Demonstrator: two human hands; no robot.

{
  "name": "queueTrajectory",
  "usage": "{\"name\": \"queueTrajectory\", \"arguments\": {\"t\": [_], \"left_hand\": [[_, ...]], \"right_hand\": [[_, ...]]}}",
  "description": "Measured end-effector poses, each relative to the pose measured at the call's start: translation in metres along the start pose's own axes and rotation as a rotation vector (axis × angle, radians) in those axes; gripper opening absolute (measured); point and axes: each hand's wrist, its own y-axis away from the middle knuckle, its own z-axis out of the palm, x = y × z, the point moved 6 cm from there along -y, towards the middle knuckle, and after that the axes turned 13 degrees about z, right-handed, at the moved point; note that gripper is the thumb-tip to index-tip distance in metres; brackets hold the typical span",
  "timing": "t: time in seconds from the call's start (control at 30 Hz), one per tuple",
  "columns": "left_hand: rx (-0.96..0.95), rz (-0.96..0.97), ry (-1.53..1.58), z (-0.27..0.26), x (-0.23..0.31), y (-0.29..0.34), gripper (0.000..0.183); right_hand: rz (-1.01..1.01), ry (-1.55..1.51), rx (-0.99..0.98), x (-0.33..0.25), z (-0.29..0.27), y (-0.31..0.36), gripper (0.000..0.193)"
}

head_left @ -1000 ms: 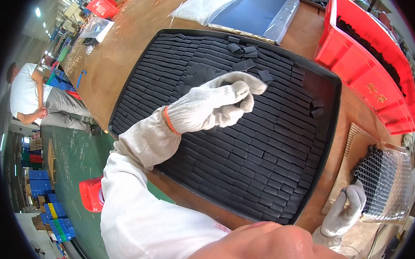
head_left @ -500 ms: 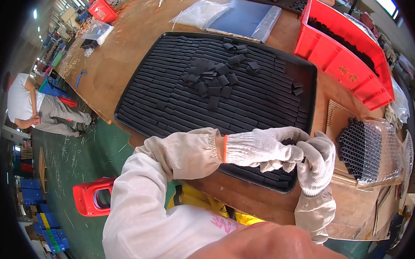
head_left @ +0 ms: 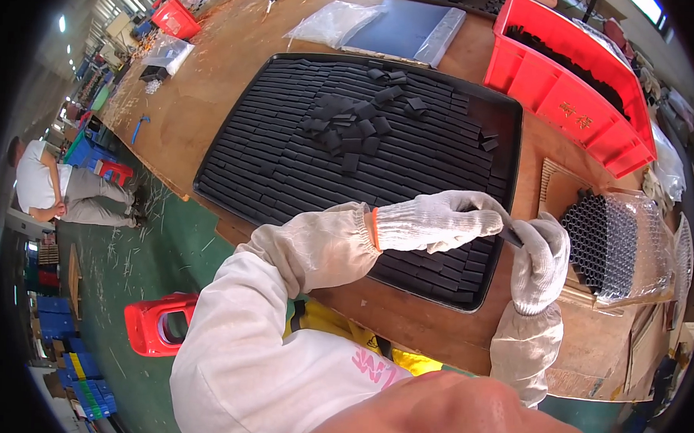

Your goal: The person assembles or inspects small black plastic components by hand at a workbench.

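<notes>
Both my hands wear white knit gloves and meet above the right side of a black tray [head_left: 513, 139]. Neat rows of black rectangular pieces [head_left: 249, 146] line the tray, and a loose heap of similar black pieces [head_left: 352, 128] lies on top. My left hand [head_left: 443, 223] pinches one end of a small dark flat piece [head_left: 510, 237] between thumb and fingers. Closed on the other end of it are the fingertips of my right hand [head_left: 540, 264]. Its lower part is partly hidden by the gloves.
Right of the tray, a plastic-wrapped stack of black honeycomb-like parts [head_left: 600, 243] rests on cardboard. A red bin [head_left: 572, 110] of black pieces stands at the back right. Behind the tray lies a blue-grey sheet [head_left: 405, 33]. A red stool [head_left: 156, 324] and a person [head_left: 47, 176] are at left.
My hands have drawn slightly apart and the left has risen a little, so the dark flat piece between them now shows. The view has shifted slightly; the tray's contents look unchanged.
</notes>
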Motion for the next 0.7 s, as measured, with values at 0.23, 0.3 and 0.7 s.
{"name": "queueTrajectory", "arguments": {"t": [0.23,0.3,0.7], "left_hand": [[0.024,-0.017,-0.573,-0.005,0.008,0.004,0.049],[0.012,-0.085,-0.624,-0.004,0.012,0.005,0.053],[0.013,0.036,-0.669,-0.003,0.016,0.003,0.052]], "right_hand": [[-0.042,0.040,-0.068,-0.016,0.013,-0.001,0.032],[-0.050,0.084,-0.047,-0.017,0.012,-0.001,0.037],[-0.095,0.043,0.004,-0.019,0.006,-0.003,0.031]]}}
